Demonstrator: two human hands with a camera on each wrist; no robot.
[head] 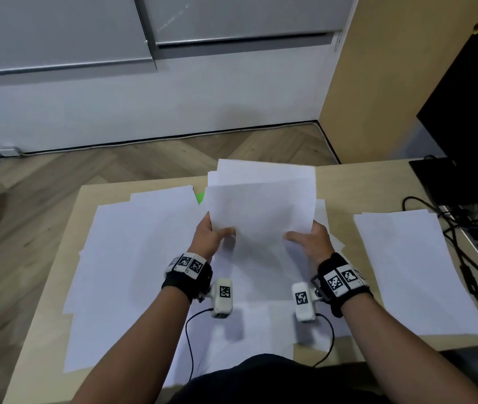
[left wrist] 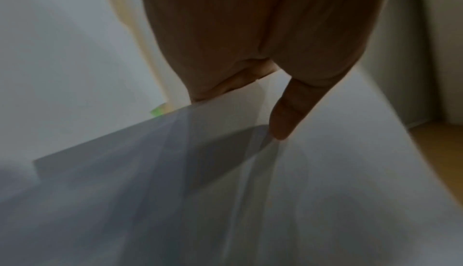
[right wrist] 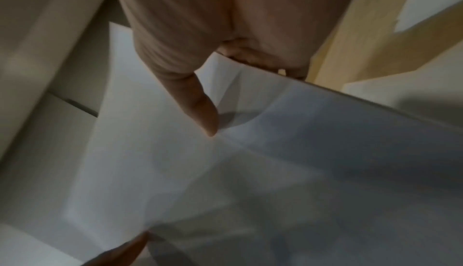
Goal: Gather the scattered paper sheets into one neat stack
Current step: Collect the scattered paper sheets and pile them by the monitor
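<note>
A loose bundle of white paper sheets [head: 261,199] is held up over the middle of the table, its edges uneven. My left hand [head: 213,234] grips its lower left edge, thumb [left wrist: 283,119] on the front of the bundle [left wrist: 325,171]. My right hand [head: 307,239] grips the lower right edge, thumb [right wrist: 203,111] pressed on the sheets [right wrist: 175,171]. More white sheets [head: 133,258] lie spread across the table under and left of the hands. A separate pile of sheets [head: 412,272] lies at the right.
The light wooden table [head: 45,301] ends at the left and far sides, with wood floor beyond. A black monitor [head: 471,112], cables [head: 465,266] and a hub sit at the far right. A green scrap [head: 200,196] peeks out behind the held bundle.
</note>
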